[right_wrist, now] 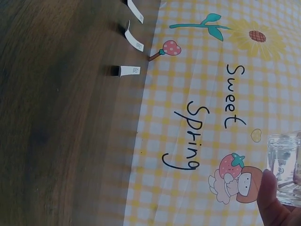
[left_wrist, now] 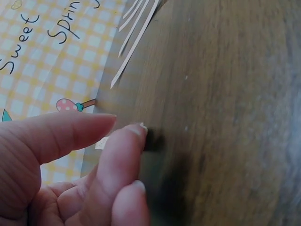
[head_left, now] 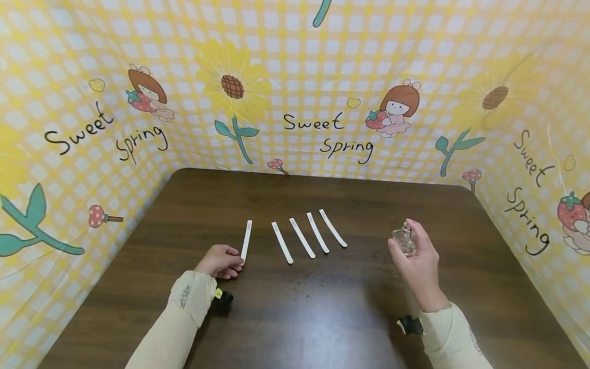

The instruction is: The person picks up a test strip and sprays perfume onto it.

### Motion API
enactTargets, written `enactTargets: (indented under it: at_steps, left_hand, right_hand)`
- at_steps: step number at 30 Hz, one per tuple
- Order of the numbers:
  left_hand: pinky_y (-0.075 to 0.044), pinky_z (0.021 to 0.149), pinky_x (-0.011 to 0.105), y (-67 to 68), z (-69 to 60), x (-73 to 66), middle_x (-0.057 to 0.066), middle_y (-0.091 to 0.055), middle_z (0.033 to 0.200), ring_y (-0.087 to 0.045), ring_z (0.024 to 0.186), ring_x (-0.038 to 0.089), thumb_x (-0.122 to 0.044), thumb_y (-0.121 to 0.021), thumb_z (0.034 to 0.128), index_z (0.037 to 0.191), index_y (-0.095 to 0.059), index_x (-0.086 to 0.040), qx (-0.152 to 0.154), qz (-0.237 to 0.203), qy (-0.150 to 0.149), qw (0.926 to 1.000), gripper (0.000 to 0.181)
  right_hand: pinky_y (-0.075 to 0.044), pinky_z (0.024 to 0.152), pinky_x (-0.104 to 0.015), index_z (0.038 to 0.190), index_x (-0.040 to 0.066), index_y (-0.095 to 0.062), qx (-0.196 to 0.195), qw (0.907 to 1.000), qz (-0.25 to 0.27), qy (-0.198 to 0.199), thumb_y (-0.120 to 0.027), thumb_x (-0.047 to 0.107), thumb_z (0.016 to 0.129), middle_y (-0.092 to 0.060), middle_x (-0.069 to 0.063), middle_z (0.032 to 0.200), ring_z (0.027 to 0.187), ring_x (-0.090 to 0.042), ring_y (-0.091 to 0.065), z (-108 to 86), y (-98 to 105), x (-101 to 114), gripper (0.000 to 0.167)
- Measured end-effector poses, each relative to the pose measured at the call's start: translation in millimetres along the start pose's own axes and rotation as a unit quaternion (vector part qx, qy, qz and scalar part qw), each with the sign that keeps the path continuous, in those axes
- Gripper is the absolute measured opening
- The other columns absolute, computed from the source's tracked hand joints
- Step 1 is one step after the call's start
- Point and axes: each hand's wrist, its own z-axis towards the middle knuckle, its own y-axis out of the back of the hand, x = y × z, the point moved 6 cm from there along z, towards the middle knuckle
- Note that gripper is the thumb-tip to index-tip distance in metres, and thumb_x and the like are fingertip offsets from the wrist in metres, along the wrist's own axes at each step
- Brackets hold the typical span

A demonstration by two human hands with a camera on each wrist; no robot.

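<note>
In the head view my left hand (head_left: 222,261) pinches the near end of a white paper test strip (head_left: 247,241) between thumb and fingers. Most of that strip is hidden behind the fingers in the left wrist view, where only a small white piece (left_wrist: 101,142) shows. My right hand (head_left: 420,264) holds a clear glass perfume bottle (head_left: 404,243) upright, with the index finger at its sprayer top. Part of the same bottle and the thumb (right_wrist: 269,190) appear at the right edge of the right wrist view. Several other white strips (head_left: 282,243) lie side by side between the hands.
The dark wooden table (head_left: 221,195) has small wet-looking spots (head_left: 308,295) near its middle. Yellow checked cloth (head_left: 295,66) with flower prints encloses its back and both sides. A small black device (head_left: 223,301) is on each wrist.
</note>
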Motion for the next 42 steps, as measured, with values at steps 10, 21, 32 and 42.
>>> enactTargets:
  at_steps: [10, 21, 32, 42]
  left_hand:
    - [-0.046, 0.044, 0.024, -7.8, -15.0, -25.3, 0.006, -0.064, 0.065, -0.054, 0.044, 0.010, -0.005, -0.065, 0.0862, 0.106, -0.054, 0.008, -0.063, 0.093, -0.034, 0.9931, 0.027]
    - [-0.048, 0.046, 0.023, -55.2, 2.2, -53.5, 0.007, -0.063, 0.065, -0.053, 0.045, 0.010, -0.011, -0.066, 0.0878, 0.102, -0.062, 0.005, -0.024, 0.110, -0.056, 0.9920, 0.022]
    - [-0.048, 0.044, 0.027, -83.6, 20.7, -58.0, 0.005, -0.063, 0.068, -0.055, 0.047, 0.014, -0.016, -0.074, 0.0808, 0.092, -0.060, -0.003, -0.029, 0.167, -0.057, 0.9839, 0.022]
    - [-0.042, 0.042, 0.025, -94.0, 20.8, -63.0, 0.001, -0.057, 0.059, -0.053, 0.045, 0.015, -0.022, -0.080, 0.0754, 0.081, -0.057, -0.007, -0.072, 0.242, -0.084, 0.9639, 0.028]
  right_hand:
    - [-0.043, 0.055, -0.006, 0.123, -0.003, -0.052, -0.002, 0.9999, -0.012, -0.001, -0.073, -0.012, 0.072, -0.062, -0.026, 0.101, 0.073, 0.011, -0.050, 0.7, 3, -3, 0.056]
    - [-0.043, 0.055, -0.006, 0.121, -0.003, -0.053, 0.001, 0.9999, -0.011, 0.004, -0.073, -0.012, 0.071, -0.063, -0.026, 0.098, 0.072, 0.011, -0.050, 1.4, 4, -4, 0.055]
    - [-0.045, 0.054, -0.008, 0.121, -0.002, -0.054, 0.006, 0.9999, -0.011, -0.009, -0.075, -0.012, 0.069, -0.061, -0.004, 0.094, 0.071, 0.009, -0.051, -3.6, 3, -10, 0.057]
    - [-0.044, 0.053, -0.008, 0.122, -0.003, -0.053, 0.011, 0.9998, -0.011, -0.015, -0.074, -0.012, 0.070, -0.063, -0.023, 0.092, 0.070, 0.011, -0.051, -6.2, 3, -13, 0.056]
